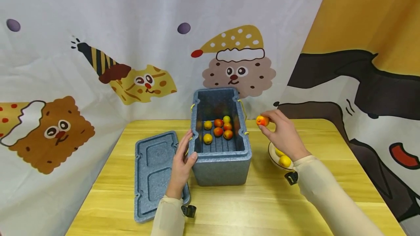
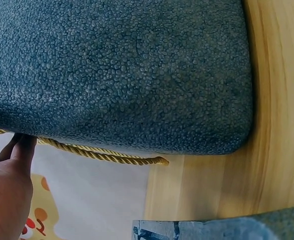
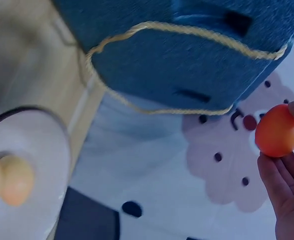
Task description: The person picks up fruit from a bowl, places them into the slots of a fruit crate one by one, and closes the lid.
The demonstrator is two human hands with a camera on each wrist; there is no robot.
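Observation:
My right hand (image 1: pixel 287 134) pinches a small red-and-yellow fruit (image 1: pixel 261 121), apple-like in shape, between thumb and fingertips. It is in the air to the right of a blue-grey speckled foam box (image 1: pixel 220 170), which stands without its lid. Inside the box, several small red, yellow and green fruits (image 1: pixel 218 132) lie on the ribbed floor. My left hand (image 1: pixel 181 163) touches the box's left side near the front corner, fingers fairly straight along the outer wall. In the left wrist view, fingertips (image 2: pixel 24 145) meet the wall beside a yellow rope handle (image 2: pixel 111 157).
A pale dark-rimmed bowl (image 1: pixel 271 156) with yellow fruits (image 1: pixel 284 161) stands right of the box, partly behind my right forearm. The box's lid (image 1: pixel 154 170) lies on the wooden table (image 1: pixel 229 210) at left. A cartoon-printed curtain (image 1: pixel 147 28) hangs right behind the table.

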